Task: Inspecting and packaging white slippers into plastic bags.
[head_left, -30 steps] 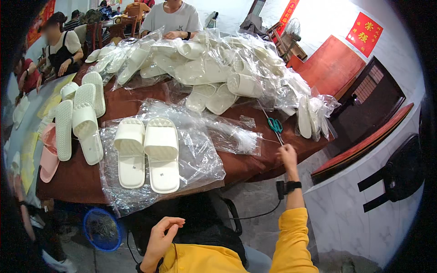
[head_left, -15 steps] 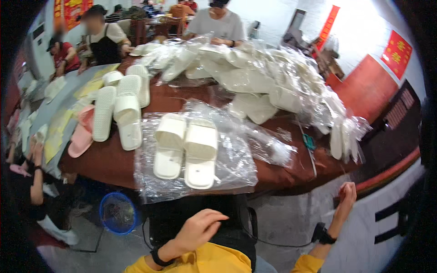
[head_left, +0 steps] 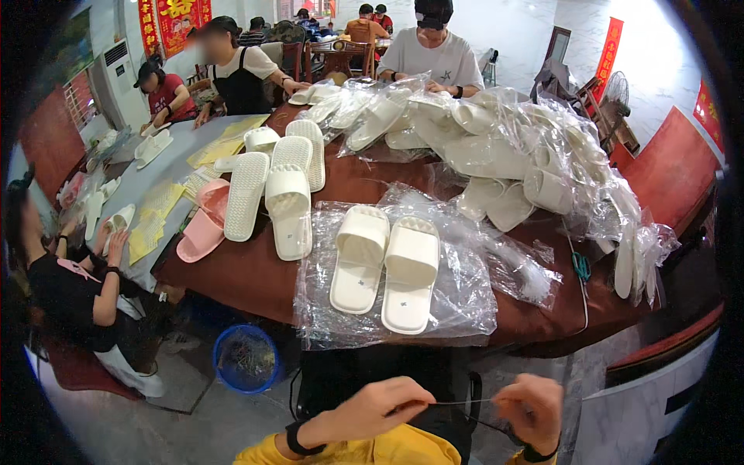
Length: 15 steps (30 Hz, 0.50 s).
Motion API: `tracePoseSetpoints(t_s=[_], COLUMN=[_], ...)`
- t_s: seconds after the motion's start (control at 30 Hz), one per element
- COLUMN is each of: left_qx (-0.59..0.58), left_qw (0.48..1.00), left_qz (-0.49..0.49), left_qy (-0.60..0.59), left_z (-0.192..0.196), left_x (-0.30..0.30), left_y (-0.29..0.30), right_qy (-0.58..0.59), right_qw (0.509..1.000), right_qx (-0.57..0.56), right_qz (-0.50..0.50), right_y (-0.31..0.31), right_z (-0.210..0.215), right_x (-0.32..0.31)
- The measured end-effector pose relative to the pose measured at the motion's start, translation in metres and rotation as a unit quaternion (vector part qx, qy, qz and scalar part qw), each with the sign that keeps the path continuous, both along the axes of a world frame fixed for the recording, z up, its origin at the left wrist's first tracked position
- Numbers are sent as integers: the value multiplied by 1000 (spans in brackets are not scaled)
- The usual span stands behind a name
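Brown-covered table (head_left: pixel 232 279) at 12 o'clock, 2 white slippers (head_left: pixel 408 310) on clear plastic (head_left: pixel 467 310). Thin strand (head_left: pixel 463 402) spans the hands, long axis 9-to-3: 3 o'clock from left hand (head_left: pixel 380 407), fingertips pinched on it; 9 o'clock from right hand (head_left: pixel 533 408), fingers curled, also gripping. Neither nearer.

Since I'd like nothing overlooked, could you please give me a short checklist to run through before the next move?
1. Both hands free: not ok; the left hand and right hand have a thin strand between them.
2. Strand drawn out straight: ok; it looks nearly straight.
3. White slippers side by side: ok, straps at the far end.
4. Clear plastic bag under the slippers: ok.
5. Scissors set down: ok, on the table's right side.
6. Scissors' blades closed: cannot tell; too small.
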<state>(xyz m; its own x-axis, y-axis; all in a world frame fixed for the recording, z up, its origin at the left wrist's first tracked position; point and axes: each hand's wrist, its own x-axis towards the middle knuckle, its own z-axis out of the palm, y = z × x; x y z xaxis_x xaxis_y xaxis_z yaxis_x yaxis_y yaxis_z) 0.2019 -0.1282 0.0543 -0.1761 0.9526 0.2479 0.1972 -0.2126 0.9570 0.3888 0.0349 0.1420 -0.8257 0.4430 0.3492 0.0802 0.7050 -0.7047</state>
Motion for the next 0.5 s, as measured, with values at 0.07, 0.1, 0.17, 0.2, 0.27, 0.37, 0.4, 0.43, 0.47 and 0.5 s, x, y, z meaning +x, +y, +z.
tracePoseSetpoints(t_s=[0.07, 0.1, 0.17, 0.2, 0.27, 0.37, 0.4, 0.43, 0.47, 0.5], left_qx=[-21, 2, -11, 17, 55, 75, 74, 75, 69, 66], left_qw=[997, 991, 975, 967, 949, 938, 934, 933, 928, 923], left_qz=[61, 104, 174, 191, 223, 225, 230, 230, 237, 241], left_qy=[44, 80, 135, 171, 216, 254, 264, 266, 280, 292], left_z=[-1, -4, 2, 7, 19, 29, 28, 25, 22, 18], left_x=[-14, -22, -36, -43, -51, -63, -68, -71, -74, -78], left_y=[-11, -18, -32, -37, -44, -50, -47, -45, -43, -41], right_qy=[56, 77, 116, 117, 119, 65, 63, 65, 53, 39], right_qw=[994, 988, 986, 986, 983, 987, 977, 977, 968, 955], right_qx=[-17, -15, 61, 15, -32, 148, 203, 203, 247, 291], right_qz=[-90, -131, -103, -120, -137, -16, -13, -14, 9, 29], right_y=[5, 12, 30, 31, 39, 61, 61, 65, 70, 73], right_z=[-6, -11, -11, -11, -19, -40, -42, -44, -48, -53], right_x=[16, 20, 12, 3, -19, -62, -78, -90, -102, -111])
